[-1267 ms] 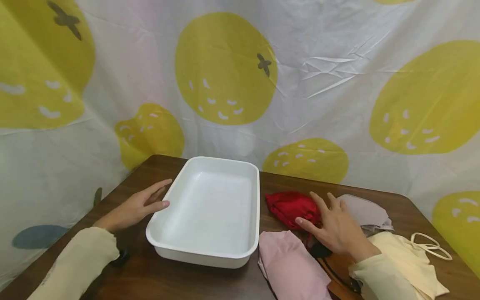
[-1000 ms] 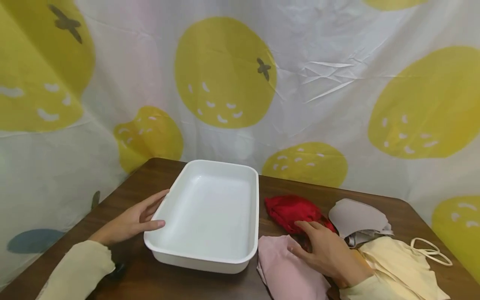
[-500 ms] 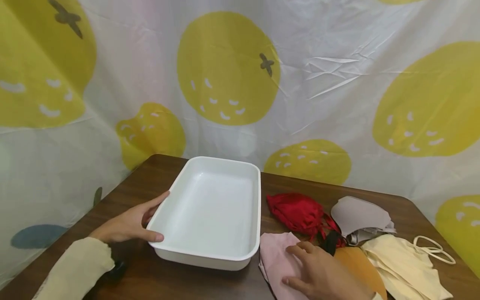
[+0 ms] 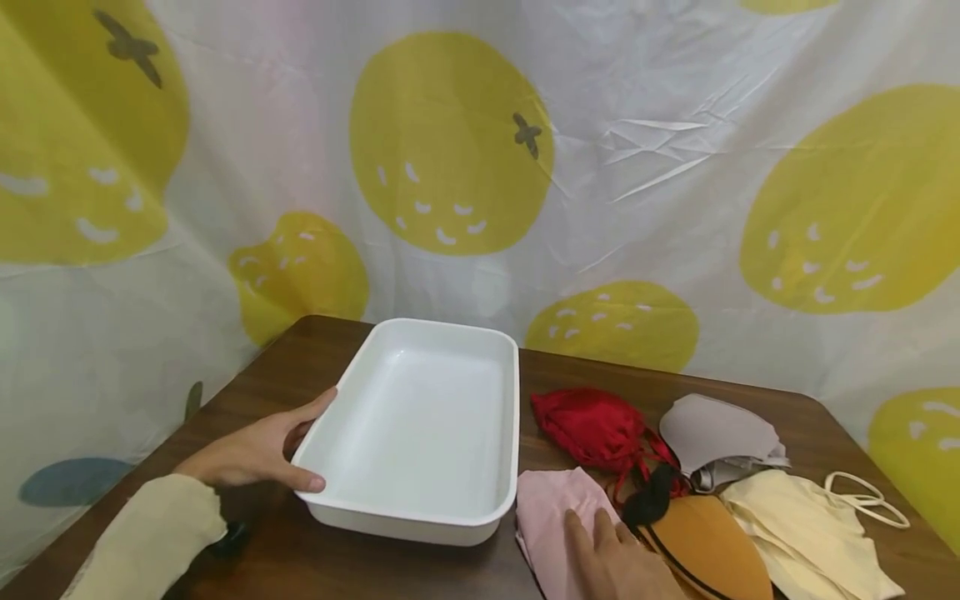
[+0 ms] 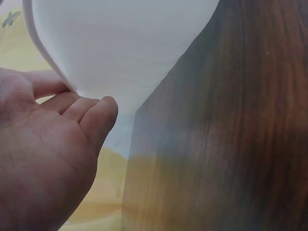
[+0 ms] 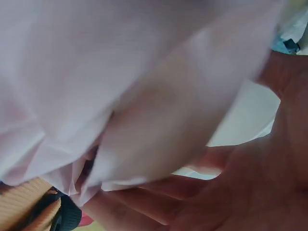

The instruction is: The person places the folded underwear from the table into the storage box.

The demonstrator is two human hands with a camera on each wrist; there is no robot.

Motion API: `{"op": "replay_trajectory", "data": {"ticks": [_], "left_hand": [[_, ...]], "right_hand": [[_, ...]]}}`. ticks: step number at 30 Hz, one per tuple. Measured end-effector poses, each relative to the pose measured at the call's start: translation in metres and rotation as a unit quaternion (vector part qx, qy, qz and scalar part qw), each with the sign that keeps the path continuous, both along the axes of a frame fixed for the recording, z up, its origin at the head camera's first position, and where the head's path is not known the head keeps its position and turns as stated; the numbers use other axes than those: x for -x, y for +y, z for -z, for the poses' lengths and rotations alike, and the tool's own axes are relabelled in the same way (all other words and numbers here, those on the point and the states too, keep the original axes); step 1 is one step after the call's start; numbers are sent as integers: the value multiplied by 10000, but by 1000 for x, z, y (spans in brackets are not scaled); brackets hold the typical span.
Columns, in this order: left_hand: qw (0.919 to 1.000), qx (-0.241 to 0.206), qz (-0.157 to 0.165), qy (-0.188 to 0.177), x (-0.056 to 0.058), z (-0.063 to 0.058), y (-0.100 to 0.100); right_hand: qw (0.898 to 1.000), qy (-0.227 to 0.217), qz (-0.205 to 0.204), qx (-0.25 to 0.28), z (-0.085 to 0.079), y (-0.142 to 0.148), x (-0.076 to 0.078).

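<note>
My left hand (image 4: 251, 450) grips a deep white rectangular tray (image 4: 336, 442) by its near left corner, thumb at the rim and fingers against the outer wall. In the left wrist view, those fingers (image 5: 98, 115) touch the tray's outside (image 5: 120, 43). My right hand (image 4: 622, 567) rests on a folded pink bra (image 4: 551, 500) to the tray's right, fingers spread and fairly straight over the cloth. In the right wrist view the pink cup (image 6: 96, 72) bulges close to the camera and covers part of the fingers (image 6: 144, 202). The thumb is hidden in the head view.
Right of the tray lie a red bra (image 4: 588, 425) with loose straps, a grey bra (image 4: 720, 437), an orange bra (image 4: 712, 542) with black trim, and a cream bra (image 4: 810, 529) with a looped strap. A lemon-printed curtain (image 4: 675, 208) hangs behind the brown table (image 4: 435, 575).
My right hand has moved from above the red bra toward me and down onto the pink bra. The left hand has slid nearer along the tray's rim and taken hold there.
</note>
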State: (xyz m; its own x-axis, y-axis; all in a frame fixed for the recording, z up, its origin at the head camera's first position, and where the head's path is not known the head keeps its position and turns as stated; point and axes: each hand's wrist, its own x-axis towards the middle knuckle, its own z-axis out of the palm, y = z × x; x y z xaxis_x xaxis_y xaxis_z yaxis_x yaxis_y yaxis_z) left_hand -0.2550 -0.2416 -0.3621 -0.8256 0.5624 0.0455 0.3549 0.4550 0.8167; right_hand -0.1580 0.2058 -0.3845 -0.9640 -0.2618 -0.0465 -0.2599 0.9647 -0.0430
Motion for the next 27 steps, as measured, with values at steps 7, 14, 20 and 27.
{"op": "replay_trajectory", "data": {"ticks": [7, 14, 20, 27], "left_hand": [[9999, 73, -91, 64, -1, 0, 0], [10000, -73, 38, 24, 1, 2, 1], [9995, -266, 124, -84, 2, -1, 0], [9997, -162, 91, -146, 3, 1, 1]], "right_hand": [[9898, 1236, -436, -559, -2, -7, -1], [9871, 1414, -590, -470, -7, -5, -2], [9910, 1135, -655, -268, -15, 0, 0], [9882, 1067, -1088, -151, -16, 8, 4]]}}
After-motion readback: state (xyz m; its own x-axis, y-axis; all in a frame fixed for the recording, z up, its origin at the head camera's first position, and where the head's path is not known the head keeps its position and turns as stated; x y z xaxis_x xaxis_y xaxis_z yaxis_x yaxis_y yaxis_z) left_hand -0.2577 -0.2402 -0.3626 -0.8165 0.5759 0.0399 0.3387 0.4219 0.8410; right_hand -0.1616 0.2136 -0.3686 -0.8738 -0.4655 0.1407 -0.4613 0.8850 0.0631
